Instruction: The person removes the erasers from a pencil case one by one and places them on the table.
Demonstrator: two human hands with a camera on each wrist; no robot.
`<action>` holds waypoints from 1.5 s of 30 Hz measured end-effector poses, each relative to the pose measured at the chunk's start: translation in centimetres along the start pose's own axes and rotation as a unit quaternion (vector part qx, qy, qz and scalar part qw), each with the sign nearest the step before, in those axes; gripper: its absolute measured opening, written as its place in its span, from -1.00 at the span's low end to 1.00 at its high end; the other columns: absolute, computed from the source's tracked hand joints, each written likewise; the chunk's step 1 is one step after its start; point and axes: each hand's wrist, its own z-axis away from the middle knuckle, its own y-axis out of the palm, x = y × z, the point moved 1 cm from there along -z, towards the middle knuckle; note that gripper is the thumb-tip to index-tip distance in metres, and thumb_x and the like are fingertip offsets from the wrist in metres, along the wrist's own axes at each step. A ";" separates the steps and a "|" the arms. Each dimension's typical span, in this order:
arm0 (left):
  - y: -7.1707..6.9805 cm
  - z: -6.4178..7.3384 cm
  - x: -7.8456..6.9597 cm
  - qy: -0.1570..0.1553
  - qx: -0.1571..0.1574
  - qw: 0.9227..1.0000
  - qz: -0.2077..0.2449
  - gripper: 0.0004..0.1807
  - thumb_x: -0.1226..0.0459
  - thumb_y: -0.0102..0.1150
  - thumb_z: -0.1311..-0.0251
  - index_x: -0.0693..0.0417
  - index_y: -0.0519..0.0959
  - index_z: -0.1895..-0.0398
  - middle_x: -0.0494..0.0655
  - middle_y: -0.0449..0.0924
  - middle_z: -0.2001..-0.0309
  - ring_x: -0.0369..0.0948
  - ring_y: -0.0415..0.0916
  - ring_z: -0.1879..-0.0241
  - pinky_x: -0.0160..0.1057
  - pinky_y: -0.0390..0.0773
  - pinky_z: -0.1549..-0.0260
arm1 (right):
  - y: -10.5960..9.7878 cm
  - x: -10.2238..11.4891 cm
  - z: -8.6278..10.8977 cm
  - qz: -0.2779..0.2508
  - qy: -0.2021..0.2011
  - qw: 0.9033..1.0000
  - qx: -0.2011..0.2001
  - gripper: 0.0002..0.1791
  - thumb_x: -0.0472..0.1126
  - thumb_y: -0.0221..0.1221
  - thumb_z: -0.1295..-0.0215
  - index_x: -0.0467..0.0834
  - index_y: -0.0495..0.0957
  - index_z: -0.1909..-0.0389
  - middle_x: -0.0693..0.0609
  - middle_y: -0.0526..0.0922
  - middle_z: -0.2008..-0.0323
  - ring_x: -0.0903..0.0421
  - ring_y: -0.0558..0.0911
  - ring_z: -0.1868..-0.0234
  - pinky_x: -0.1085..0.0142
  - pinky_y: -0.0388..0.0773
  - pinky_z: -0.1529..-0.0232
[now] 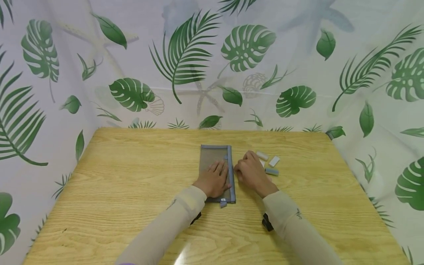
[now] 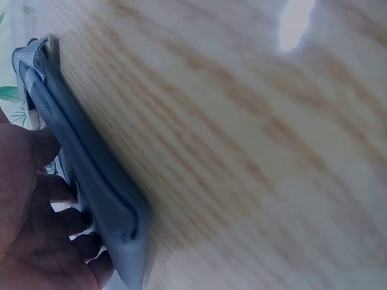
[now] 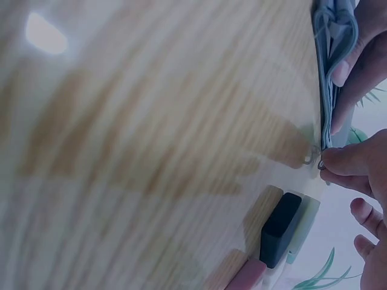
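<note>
A grey mesh zip pouch (image 1: 207, 154) with a blue-grey border lies flat on the wooden table, its long side pointing away from me. Spread over its middle, my left hand (image 1: 214, 179) presses it down with nearly straight fingers. The left wrist view shows those fingers along the pouch's edge (image 2: 100, 169). Just past the right border is my right hand (image 1: 250, 171). Its thumb and forefinger pinch a small metal zipper pull (image 3: 322, 163) at the pouch's edge, as the right wrist view shows. The fingers partly cover the pull.
Several small eraser-like blocks lie right of my right hand: a white block (image 1: 274, 161), a grey-blue block (image 1: 272, 171), and a pink block (image 3: 247, 275), among others. A fabric tab (image 1: 223, 204) sticks out at the pouch's near edge. Leaf-printed cloth (image 1: 198, 103) hangs behind the table (image 1: 139, 165).
</note>
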 end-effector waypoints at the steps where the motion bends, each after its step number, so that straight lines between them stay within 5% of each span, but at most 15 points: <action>1: 0.0 0.0 0.0 0.000 0.001 1.000 0.001 -0.23 -0.13 -0.30 -0.58 0.12 -0.03 -0.64 0.09 -0.15 -0.62 -0.01 -0.18 -0.60 -0.10 -0.04 -0.53 | 0.0 0.1 0.1 -0.001 -0.001 1.000 0.000 -0.72 -0.46 0.30 -0.16 -0.08 0.75 0.63 0.04 0.64 0.63 0.02 0.32 0.41 0.06 0.35 0.02; 26: 0.0 -0.2 0.1 -0.005 0.016 1.000 0.016 -0.23 -0.13 -0.31 -0.58 0.09 -0.07 -0.65 0.07 -0.21 -0.63 -0.02 -0.24 -0.60 -0.09 -0.10 -0.54 | -0.9 1.2 1.5 0.001 -0.017 1.000 0.004 -0.73 -0.46 0.29 -0.19 -0.10 0.78 0.59 0.04 0.67 0.59 -0.02 0.37 0.36 -0.01 0.38 -0.17; 37: -0.2 -0.1 0.1 -0.003 0.020 0.999 0.024 -0.24 -0.11 -0.30 -0.59 0.10 -0.07 -0.65 0.08 -0.21 -0.63 -0.03 -0.25 -0.61 -0.10 -0.11 -0.54 | -1.4 1.7 1.8 -0.010 -0.029 0.999 -0.011 -0.64 -0.52 0.28 -0.15 -0.07 0.68 0.72 0.09 0.45 0.72 0.03 0.20 0.46 0.08 0.27 0.09; 45: 0.0 -0.1 0.0 0.000 0.019 1.000 0.016 -0.24 -0.11 -0.32 -0.59 0.12 -0.08 -0.65 0.09 -0.20 -0.63 -0.03 -0.25 -0.61 -0.09 -0.08 -0.54 | -1.6 1.8 2.2 -0.028 -0.033 0.999 -0.015 -0.68 -0.51 0.26 -0.16 -0.11 0.74 0.66 0.07 0.53 0.69 0.03 0.25 0.45 0.06 0.33 0.00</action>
